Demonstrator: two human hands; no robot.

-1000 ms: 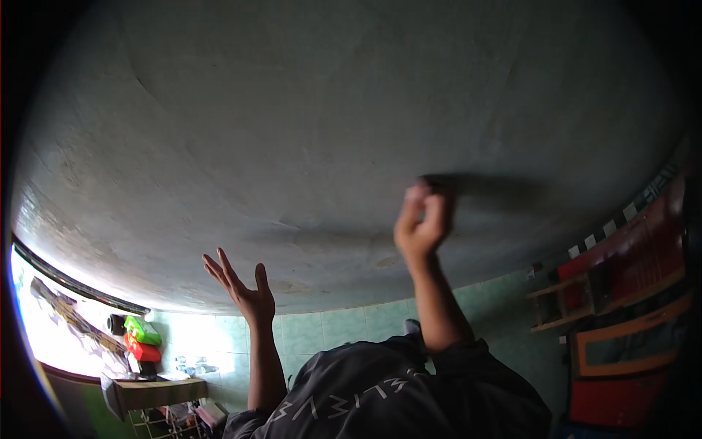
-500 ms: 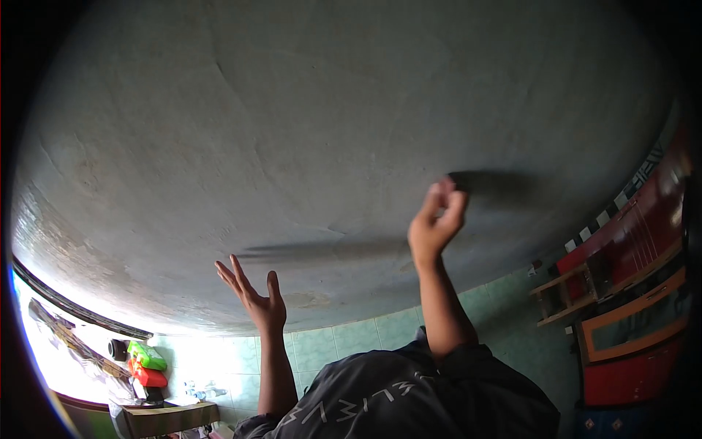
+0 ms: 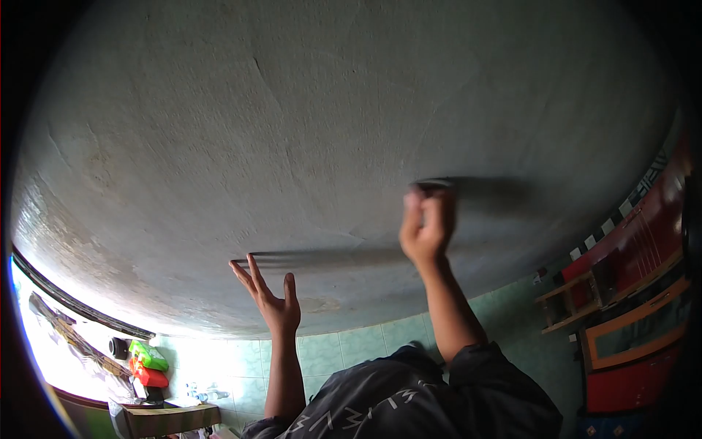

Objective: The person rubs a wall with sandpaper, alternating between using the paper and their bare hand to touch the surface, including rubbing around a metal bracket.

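Observation:
A grey plastered wall (image 3: 329, 132) with cracks and rough patches fills most of the view. My left hand (image 3: 278, 304) is raised with its fingers spread, the fingertips at the wall surface where their shadows meet them. Further right, my right hand (image 3: 428, 228) is closed and blurred by motion, held up against the wall. A thin dark edge shows at its fingertips; what it belongs to I cannot make out. Long shadows of both hands stretch to the right across the plaster.
Light green tiles (image 3: 362, 347) run along the lower wall. At lower left are a bright window (image 3: 55, 355), green and red packages (image 3: 150, 366) and a wooden chair or table edge (image 3: 172, 418). At right stand red and orange wooden furniture (image 3: 636, 322) and a small ladder-like frame (image 3: 567, 302).
My right hand has shifted slightly left and down, and a dark edge now shows at its fingertips. My left hand sits a little further right in view, its fingers still spread.

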